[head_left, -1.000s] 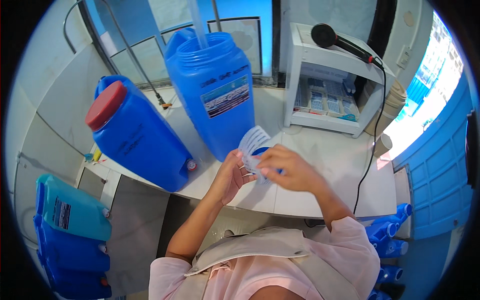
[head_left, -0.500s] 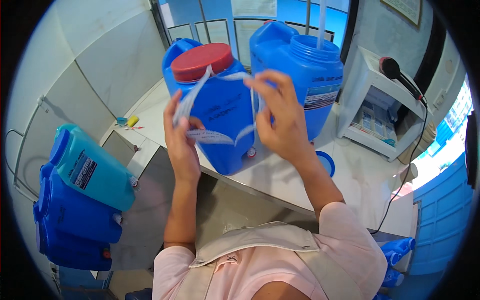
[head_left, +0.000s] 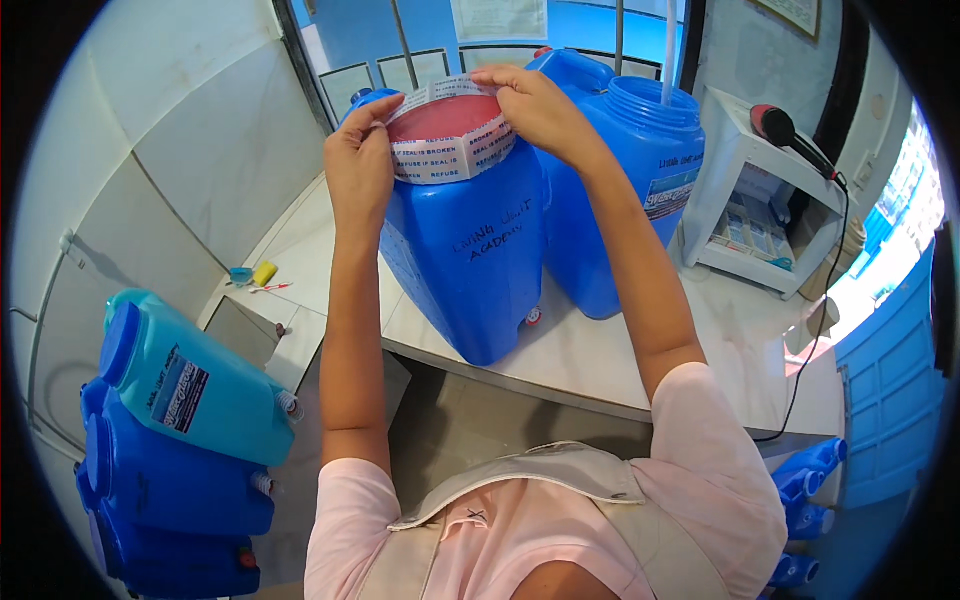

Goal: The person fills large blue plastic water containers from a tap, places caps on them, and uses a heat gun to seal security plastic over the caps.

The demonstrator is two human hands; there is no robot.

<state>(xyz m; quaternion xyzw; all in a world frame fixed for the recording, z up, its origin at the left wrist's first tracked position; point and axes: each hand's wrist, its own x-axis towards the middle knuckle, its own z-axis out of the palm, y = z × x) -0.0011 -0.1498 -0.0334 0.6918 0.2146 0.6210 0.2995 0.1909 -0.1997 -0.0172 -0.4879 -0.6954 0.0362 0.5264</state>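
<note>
A blue water jug (head_left: 465, 270) with handwriting on its front stands on the white counter, a small spigot low on its right side. Around its red cap (head_left: 445, 118) sits a loop of white printed seal band (head_left: 432, 163). My left hand (head_left: 362, 165) pinches the loop at the cap's left edge. At the far right edge, my right hand (head_left: 538, 110) holds the same band with its fingertips. Some of the fingers are hidden behind the band. Close by on the right stands a second blue jug (head_left: 655, 135) with an uncapped neck and a pale tube in it.
A white shelf box (head_left: 700, 180) with a black and red hair dryer (head_left: 775, 125) and its cord stands right on the counter (head_left: 720, 330). Teal (head_left: 205, 375) and blue jugs (head_left: 190, 490) lie at lower left. A yellow sponge (head_left: 264, 273) rests near the wall.
Both hands have moved up and away from me, bringing the seal band from in front of the jug onto the cap. The view has shifted slightly; the blue lid on the counter is now hidden.
</note>
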